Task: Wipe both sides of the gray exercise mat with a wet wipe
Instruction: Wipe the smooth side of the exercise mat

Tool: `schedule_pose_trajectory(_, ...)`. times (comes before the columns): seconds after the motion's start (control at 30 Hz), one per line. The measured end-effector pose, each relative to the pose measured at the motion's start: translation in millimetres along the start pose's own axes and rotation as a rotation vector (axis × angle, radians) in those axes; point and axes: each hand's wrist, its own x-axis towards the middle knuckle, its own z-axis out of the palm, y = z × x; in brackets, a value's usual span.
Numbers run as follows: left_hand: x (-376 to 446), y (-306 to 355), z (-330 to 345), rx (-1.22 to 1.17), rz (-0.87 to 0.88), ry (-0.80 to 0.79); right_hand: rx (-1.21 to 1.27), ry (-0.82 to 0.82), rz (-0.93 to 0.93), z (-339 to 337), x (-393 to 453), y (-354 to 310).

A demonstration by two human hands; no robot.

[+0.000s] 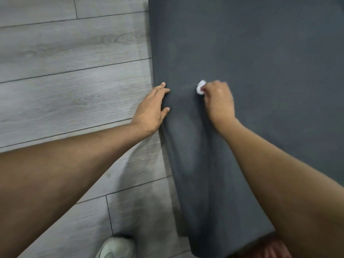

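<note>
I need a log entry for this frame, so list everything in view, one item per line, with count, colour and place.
exercise mat: one, dark gray, laid flat on the floor, filling the right side of the view
wet wipe: one, white, bunched up, on the mat near its left edge, under the fingers of the right hand
floor: gray wood-look planks, left side of the view and under the mat
shoe: one, pale, on the floor at the bottom edge, left of the mat
reddish cloth: one patch, bottom edge, at the near end of the mat; cannot tell what it is
left hand: one, fingers straight, resting on the mat's left edge
right hand: one, blurred, grips the wipe against the mat
</note>
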Motion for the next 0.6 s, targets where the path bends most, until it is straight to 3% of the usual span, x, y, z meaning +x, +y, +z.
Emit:
schedule_pose_trajectory(0.07,1.1,-2.0,1.2,-0.002,0.017,0.005,0.024,0.018,0.305,1.4,28.0,6.6)
schedule_pose_trajectory(0.13,2.7,-6.3,2.1,-0.013,0.034,-0.001,0.05,-0.007,0.33,4.9,28.8,-9.5)
schedule_pose_trajectory(0.3,3.7,-14.4,6.1,-0.024,0.049,0.008,0.171,-0.164,-0.261,18.7,-26.4,-46.1)
schedule_pose_trajectory(0.37,3.5,-14.2,9.3,-0.027,0.047,0.011,0.104,-0.108,-0.35,20.4,-5.9,-26.9)
schedule_pose_trajectory(0.53,4.3,-12.7,10.6,-0.004,0.032,0.011,0.016,0.001,0.125,32.0,87.0,-6.1)
schedule_pose_trajectory(0.6,4.9,-12.8,10.9,0.013,0.038,0.004,0.032,-0.011,0.174,33.3,95.9,-14.9)
